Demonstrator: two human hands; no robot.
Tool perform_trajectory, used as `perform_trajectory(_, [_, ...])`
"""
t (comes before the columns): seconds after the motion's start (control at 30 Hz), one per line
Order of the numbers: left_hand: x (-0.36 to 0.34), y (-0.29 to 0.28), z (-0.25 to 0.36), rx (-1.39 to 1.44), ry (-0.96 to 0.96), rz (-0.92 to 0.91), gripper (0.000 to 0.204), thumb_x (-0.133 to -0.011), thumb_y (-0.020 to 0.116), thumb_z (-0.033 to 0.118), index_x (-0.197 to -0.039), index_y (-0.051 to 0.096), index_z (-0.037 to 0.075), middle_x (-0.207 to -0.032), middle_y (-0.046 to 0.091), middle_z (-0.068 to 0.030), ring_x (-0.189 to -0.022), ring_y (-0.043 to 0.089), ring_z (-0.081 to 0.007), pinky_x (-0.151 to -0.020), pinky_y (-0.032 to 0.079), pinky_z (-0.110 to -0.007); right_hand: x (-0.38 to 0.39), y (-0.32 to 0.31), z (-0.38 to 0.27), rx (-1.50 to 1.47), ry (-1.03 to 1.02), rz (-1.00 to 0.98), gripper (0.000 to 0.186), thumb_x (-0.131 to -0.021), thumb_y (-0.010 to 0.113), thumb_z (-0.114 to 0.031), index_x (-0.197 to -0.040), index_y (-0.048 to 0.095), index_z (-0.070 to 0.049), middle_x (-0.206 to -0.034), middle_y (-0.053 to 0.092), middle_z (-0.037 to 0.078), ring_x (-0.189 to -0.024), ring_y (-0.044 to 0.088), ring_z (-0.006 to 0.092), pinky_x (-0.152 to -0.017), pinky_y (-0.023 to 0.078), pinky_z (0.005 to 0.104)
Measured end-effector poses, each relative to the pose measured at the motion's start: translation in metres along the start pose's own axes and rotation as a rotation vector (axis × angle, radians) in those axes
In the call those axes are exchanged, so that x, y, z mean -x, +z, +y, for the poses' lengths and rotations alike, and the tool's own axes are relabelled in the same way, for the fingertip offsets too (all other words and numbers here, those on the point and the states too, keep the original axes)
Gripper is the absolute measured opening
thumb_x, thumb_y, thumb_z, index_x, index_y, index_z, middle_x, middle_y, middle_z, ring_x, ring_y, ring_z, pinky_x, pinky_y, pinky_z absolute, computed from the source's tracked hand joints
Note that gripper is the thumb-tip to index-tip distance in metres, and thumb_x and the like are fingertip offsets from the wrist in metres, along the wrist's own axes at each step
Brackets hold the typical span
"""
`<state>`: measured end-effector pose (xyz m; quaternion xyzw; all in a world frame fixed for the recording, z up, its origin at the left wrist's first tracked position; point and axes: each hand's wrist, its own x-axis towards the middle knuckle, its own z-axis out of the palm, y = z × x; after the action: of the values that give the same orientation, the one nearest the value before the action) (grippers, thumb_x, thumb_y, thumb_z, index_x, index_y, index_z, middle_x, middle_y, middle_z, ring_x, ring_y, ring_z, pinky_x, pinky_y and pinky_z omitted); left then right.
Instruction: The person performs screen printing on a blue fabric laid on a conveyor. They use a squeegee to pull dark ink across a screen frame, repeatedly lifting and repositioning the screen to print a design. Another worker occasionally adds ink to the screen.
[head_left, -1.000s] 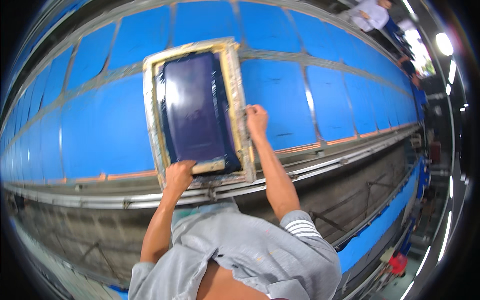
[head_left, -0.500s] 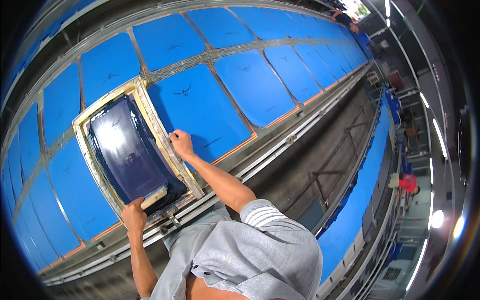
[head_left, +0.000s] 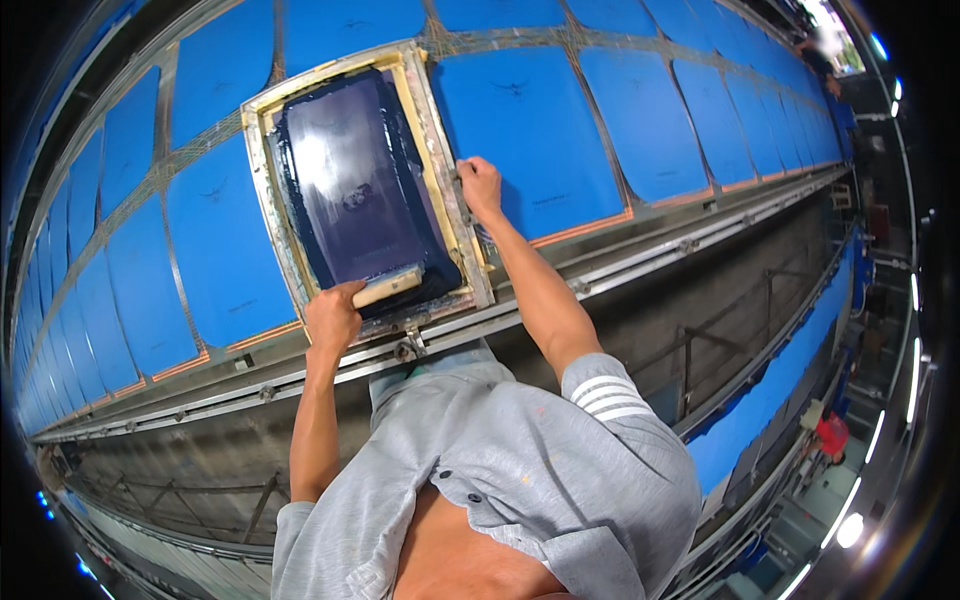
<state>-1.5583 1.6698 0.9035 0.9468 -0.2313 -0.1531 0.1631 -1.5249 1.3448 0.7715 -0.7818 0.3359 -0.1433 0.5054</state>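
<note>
A screen-printing frame [head_left: 461,215] with pale, ink-stained edges lies over the row of blue panels nearest me. Its mesh [head_left: 345,170] looks dark purple and glossy, with thick dark ink along the sides and near end. My left hand [head_left: 334,315] is closed round the left end of a squeegee [head_left: 390,286] with a light wooden handle, which rests across the near end of the mesh. On the far side, my right hand [head_left: 480,187] is closed on the frame's right edge; its fingertips are partly hidden.
Blue panels [head_left: 530,140] with small dark prints stretch along a long table in two rows. A metal rail [head_left: 620,275] with clamps runs along its near edge. Another table with blue panels [head_left: 780,370] stands at the right. People [head_left: 832,436] are in the distance.
The view has turned, so the frame and both hands appear farther right and the frame higher. Both hands keep their holds, and the squeegee stays at the mesh's near end.
</note>
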Motion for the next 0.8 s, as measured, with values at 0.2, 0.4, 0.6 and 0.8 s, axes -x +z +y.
perform_trajectory(0.2, [0.003,0.012,0.0,-0.057,-0.004,-0.039,0.044,-0.07,0.059,-0.003,-0.106,0.077,0.017,-0.094,0.073,-0.0143,-0.082,0.07,-0.0354,-0.073,0.055,-0.044,0.002,0.003,-0.005,0.033,0.131,-0.025,0.032,-0.09,0.059,-0.033,-0.093,0.071,-0.004,-0.083,0.068,0.025,-0.083,0.065,0.0459,-0.074,0.05,0.0513])
perform_trajectory(0.4, [-0.002,0.028,0.0,-0.083,0.064,-0.053,0.045,-0.07,0.058,-0.005,-0.105,0.076,0.017,-0.095,0.073,-0.0119,-0.083,0.07,-0.034,-0.072,0.055,-0.044,0.003,0.003,-0.003,0.173,0.136,-0.042,0.033,-0.094,0.051,-0.033,-0.098,0.068,-0.005,-0.091,0.069,0.027,-0.087,0.065,0.0465,-0.08,0.052,0.0548])
perform_trajectory(0.6, [0.0,0.036,0.008,-0.158,0.102,-0.078,0.043,-0.069,0.06,-0.007,-0.105,0.075,0.012,-0.105,0.074,-0.009,-0.093,0.071,-0.0298,-0.078,0.057,-0.038,0.005,-0.003,-0.011,0.124,0.181,-0.081,0.029,-0.095,0.05,-0.027,-0.099,0.068,-0.005,-0.073,0.068,0.022,-0.075,0.067,0.0433,-0.075,0.053,0.0524])
perform_trajectory(0.8, [-0.016,0.031,0.018,-0.213,0.104,-0.172,0.036,-0.07,0.066,-0.005,-0.102,0.075,0.009,-0.104,0.074,-0.0095,-0.088,0.072,-0.0302,-0.075,0.057,-0.036,0.005,-0.007,-0.006,-0.078,0.126,-0.133,0.021,-0.096,0.053,-0.019,-0.108,0.065,-0.006,-0.081,0.07,0.02,-0.072,0.067,0.0409,-0.068,0.054,0.0509])
